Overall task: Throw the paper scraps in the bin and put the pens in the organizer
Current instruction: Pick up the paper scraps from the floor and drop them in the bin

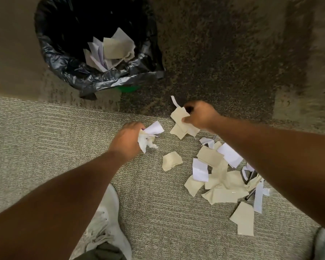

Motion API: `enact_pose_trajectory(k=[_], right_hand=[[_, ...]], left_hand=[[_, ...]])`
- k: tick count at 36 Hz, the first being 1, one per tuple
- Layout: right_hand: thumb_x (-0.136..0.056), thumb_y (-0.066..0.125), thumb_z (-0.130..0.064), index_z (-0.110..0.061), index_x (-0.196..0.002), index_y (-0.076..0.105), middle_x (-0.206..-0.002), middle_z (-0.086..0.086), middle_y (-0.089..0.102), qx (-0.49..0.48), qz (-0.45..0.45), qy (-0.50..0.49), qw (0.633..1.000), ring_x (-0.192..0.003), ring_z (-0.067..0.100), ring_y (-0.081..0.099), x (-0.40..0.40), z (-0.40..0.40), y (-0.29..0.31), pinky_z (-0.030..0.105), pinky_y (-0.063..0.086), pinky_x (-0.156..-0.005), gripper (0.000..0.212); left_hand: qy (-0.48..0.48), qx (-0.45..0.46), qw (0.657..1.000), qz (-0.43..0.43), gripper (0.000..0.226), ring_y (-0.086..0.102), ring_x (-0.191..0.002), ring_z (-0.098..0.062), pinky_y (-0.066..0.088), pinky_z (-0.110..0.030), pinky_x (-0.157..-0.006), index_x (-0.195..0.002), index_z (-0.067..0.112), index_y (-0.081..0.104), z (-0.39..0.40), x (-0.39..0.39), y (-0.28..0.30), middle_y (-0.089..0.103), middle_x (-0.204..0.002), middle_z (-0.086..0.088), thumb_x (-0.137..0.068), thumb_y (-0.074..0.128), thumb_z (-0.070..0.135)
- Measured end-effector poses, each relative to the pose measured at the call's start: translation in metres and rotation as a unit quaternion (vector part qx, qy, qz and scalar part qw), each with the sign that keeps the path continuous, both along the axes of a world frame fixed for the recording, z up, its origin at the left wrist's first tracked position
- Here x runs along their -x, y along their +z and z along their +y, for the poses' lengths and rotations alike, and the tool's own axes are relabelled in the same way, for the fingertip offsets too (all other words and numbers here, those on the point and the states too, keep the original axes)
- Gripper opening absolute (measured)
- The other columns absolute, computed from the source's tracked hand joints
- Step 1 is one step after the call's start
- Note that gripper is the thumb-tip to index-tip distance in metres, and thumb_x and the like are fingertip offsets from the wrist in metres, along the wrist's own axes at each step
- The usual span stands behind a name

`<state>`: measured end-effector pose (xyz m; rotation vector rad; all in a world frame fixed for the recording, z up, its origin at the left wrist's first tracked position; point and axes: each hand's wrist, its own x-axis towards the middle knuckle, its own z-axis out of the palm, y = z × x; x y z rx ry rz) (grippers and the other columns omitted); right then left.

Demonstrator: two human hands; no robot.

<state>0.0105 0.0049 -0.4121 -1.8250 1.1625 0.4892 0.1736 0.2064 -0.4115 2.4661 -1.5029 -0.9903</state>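
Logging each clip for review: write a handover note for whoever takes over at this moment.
Left hand: shut on white scraps.
Right hand: shut on beige scraps.
Bin, top left, already holds some paper.
Left: empty both hands into it, then clear the loose pile and single scrap from the carpet.
Dark items under the pile may be pens; organizer not in view.
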Motion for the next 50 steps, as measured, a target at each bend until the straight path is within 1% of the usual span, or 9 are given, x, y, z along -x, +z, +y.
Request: enact_pose_trajectory(k=[8, 14, 21, 26, 31, 36, 42, 48, 50], right_hand=[[-0.09, 0.065, -0.032, -0.011, -0.122, 0.064, -0.118, 0.015, 0.068, 0.093, 0.061, 0.074, 0.991, -0.114, 0.033, 0.061, 0.001, 0.019, -0.009, 0.034, 0.05, -0.089, 0.038], [-0.087, 0.067, -0.032, -0.016, -0.103, 0.069, -0.098, 0.009, 0.069, 0.07, 0.056, 0.043, 0.995, -0.093, 0.027, 0.064, 0.012, 0.014, -0.005, 0.025, 0.038, -0.068, 0.022], [-0.087, 0.068, -0.032, -0.023, -0.09, 0.065, -0.085, 0.004, 0.066, 0.062, 0.02, -0.035, 0.997, -0.08, 0.022, 0.063, 0.034, 0.005, 0.003, 0.025, 0.041, -0.066, 0.011], [-0.087, 0.068, -0.03, -0.02, -0.086, 0.062, -0.082, 0.003, 0.064, 0.075, -0.003, -0.049, 0.996, -0.081, 0.025, 0.064, 0.049, 0.002, 0.008, 0.029, 0.046, -0.067, 0.012], [-0.088, 0.068, -0.028, -0.015, -0.091, 0.064, -0.089, 0.006, 0.068, 0.066, -0.015, -0.059, 0.996, -0.082, 0.027, 0.067, 0.059, 0.002, 0.015, 0.046, 0.059, -0.073, 0.014], [-0.089, 0.068, -0.028, -0.015, -0.091, 0.066, -0.089, 0.007, 0.071, 0.063, -0.046, -0.069, 0.995, -0.079, 0.024, 0.068, 0.072, 0.007, 0.029, 0.035, 0.055, -0.067, 0.013], [-0.09, 0.066, -0.033, -0.018, -0.097, 0.066, -0.084, 0.002, 0.068, 0.076, -0.077, -0.094, 0.99, -0.077, 0.021, 0.065, 0.075, 0.01, 0.06, 0.032, 0.051, -0.066, 0.017], [-0.091, 0.063, -0.035, -0.012, -0.091, 0.062, -0.077, 0.002, 0.063, 0.123, -0.116, -0.104, 0.98, -0.072, 0.022, 0.06, 0.062, 0.008, 0.108, 0.035, 0.046, -0.063, 0.023], [-0.092, 0.062, -0.034, -0.013, -0.088, 0.059, -0.072, -0.003, 0.058, 0.149, -0.123, -0.098, 0.976, -0.069, 0.02, 0.055, 0.056, 0.006, 0.125, 0.032, 0.037, -0.057, 0.022]], left_hand=[[-0.116, -0.034, 0.99, 0.07, 0.053, 0.049, -0.103, -0.014, 0.042, -0.028, -0.084, -0.121, 0.021, 0.056, 0.021, 0.009, 0.012, 0.055, -0.114, 0.004, -0.074, 0.069, 0.001], [-0.254, -0.035, 0.964, 0.074, 0.058, 0.047, -0.105, -0.008, 0.041, -0.019, -0.074, -0.127, 0.025, 0.055, 0.016, 0.032, 0.01, 0.045, -0.122, 0.006, -0.073, 0.077, 0.02], [-0.324, -0.037, 0.944, 0.044, 0.05, 0.043, -0.127, -0.025, 0.052, -0.041, -0.087, -0.121, 0.026, 0.058, 0.015, 0.062, 0.009, 0.019, -0.155, -0.002, -0.074, 0.076, 0.031], [-0.359, -0.058, 0.931, 0.043, 0.04, 0.048, -0.118, -0.02, 0.05, -0.034, -0.086, -0.123, 0.024, 0.059, 0.009, 0.076, 0.005, 0.043, -0.137, 0.001, -0.083, 0.067, 0.026], [-0.292, -0.085, 0.949, 0.078, 0.037, 0.052, -0.102, -0.015, 0.05, -0.031, -0.086, -0.117, 0.021, 0.064, 0.008, 0.087, 0.006, 0.051, -0.107, 0.005, -0.083, 0.061, 0.009], [-0.156, -0.067, 0.982, 0.082, 0.022, 0.049, -0.082, -0.007, 0.043, -0.021, -0.071, -0.102, 0.022, 0.066, 0.005, 0.093, 0.018, 0.043, -0.092, 0.013, -0.082, 0.065, 0.014], [-0.066, -0.009, 0.997, 0.049, 0.029, 0.057, -0.084, -0.014, 0.053, -0.029, -0.075, -0.112, 0.016, 0.065, -0.009, 0.089, 0.054, 0.052, -0.105, 0.006, -0.084, 0.068, 0.011], [-0.023, 0.075, 0.997, 0.01, 0.03, 0.048, -0.084, -0.014, 0.036, -0.028, -0.066, -0.111, 0.016, 0.058, -0.027, 0.073, 0.108, 0.051, -0.106, 0.002, -0.084, 0.07, 0.017], [-0.004, 0.095, 0.995, -0.004, 0.026, 0.048, -0.079, -0.015, 0.034, -0.029, -0.062, -0.108, 0.019, 0.055, -0.035, 0.066, 0.127, 0.048, -0.106, 0.003, -0.085, 0.068, 0.018]])
